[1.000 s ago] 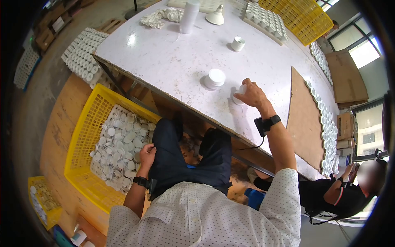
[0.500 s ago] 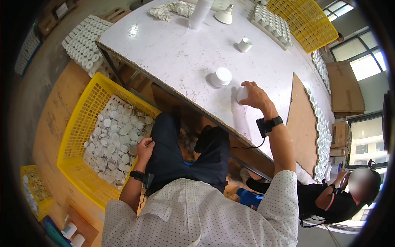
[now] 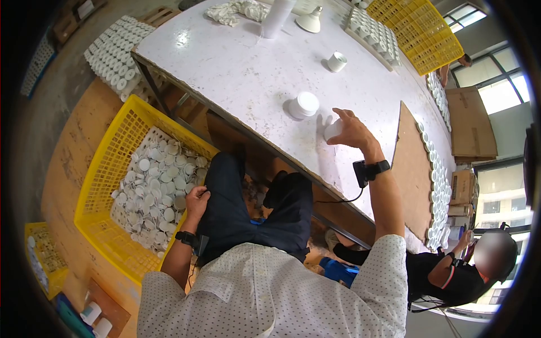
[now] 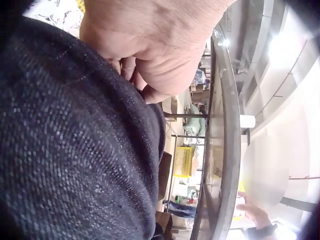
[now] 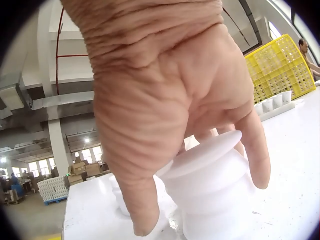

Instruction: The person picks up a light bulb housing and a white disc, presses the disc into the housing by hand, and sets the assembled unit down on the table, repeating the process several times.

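My right hand [image 3: 356,130] is spread around a white stepped round piece [image 5: 215,200] on the table. In the right wrist view the thumb stands to its left and a straight finger to its right, with small gaps beside the piece. A white disc [image 5: 205,157] lies tilted on its top. Just left of this hand stands another white round piece with a flat lid [image 3: 304,105]. My left hand [image 3: 197,201] rests on the thigh by the yellow basket, fingers loosely curled against the dark trousers [image 4: 75,145], holding nothing visible.
On the white table [image 3: 253,84] stand a small white cup [image 3: 337,62], a white cylinder [image 3: 277,19] and a bulb with a screw base [image 3: 309,20]. White discs fill the yellow basket [image 3: 98,180]. Cardboard [image 3: 408,174] bordered by white rings lies right; a person [image 3: 451,276] sits beyond.
The head view has shifted slightly. My right hand has stayed at the same piece, its fingers now spread wider from it. The left hand still rests on the thigh.
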Action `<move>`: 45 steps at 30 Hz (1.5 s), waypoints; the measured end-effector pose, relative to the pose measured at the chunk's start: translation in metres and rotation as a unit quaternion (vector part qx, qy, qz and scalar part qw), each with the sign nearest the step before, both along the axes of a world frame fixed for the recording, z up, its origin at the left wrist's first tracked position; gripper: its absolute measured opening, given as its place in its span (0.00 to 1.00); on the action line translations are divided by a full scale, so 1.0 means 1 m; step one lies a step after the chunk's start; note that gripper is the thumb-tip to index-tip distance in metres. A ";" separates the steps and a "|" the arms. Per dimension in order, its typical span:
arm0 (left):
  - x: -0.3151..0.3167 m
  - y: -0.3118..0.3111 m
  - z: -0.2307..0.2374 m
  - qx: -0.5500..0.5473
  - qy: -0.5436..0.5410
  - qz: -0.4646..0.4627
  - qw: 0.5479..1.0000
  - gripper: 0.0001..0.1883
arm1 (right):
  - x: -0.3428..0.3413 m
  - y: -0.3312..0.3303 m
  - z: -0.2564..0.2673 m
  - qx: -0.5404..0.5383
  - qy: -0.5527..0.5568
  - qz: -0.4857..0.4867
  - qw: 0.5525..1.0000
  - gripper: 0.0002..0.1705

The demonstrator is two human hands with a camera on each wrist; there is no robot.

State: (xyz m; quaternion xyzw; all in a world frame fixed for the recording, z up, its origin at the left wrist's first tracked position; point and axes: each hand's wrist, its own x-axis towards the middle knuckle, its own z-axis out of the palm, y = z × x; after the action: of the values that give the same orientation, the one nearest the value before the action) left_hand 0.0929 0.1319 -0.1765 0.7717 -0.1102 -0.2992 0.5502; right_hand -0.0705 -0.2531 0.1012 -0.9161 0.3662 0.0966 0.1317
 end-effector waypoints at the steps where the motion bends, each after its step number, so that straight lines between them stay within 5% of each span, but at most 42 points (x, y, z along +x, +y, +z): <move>1: 0.000 0.000 0.000 0.000 0.000 -0.001 1.000 0.12 | -0.001 0.001 0.002 0.001 -0.006 -0.002 1.000 0.52; 9: 0.000 0.000 0.003 -0.006 0.017 0.005 1.000 0.11 | -0.031 -0.004 -0.006 -0.018 -0.049 0.000 0.999 0.52; 15: 0.001 -0.002 0.008 0.025 -0.002 -0.001 1.000 0.12 | -0.031 0.004 -0.012 0.037 -0.128 -0.105 0.985 0.46; 17: 0.000 -0.002 0.008 0.021 -0.002 0.000 1.000 0.12 | -0.027 0.007 -0.012 -0.037 -0.090 -0.057 0.994 0.44; 29: 0.000 0.001 0.004 0.023 -0.010 -0.009 1.000 0.13 | -0.020 0.004 -0.017 -0.007 -0.108 -0.123 0.987 0.35; 45: 0.010 0.008 -0.016 0.024 -0.012 -0.027 0.999 0.13 | -0.025 -0.002 -0.026 -0.043 -0.067 -0.071 0.994 0.43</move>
State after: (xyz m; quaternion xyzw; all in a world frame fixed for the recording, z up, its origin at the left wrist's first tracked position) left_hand 0.1031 0.1403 -0.1920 0.7850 -0.1301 -0.3073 0.5219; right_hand -0.0953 -0.2546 0.0749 -0.8971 0.4242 0.0093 0.1229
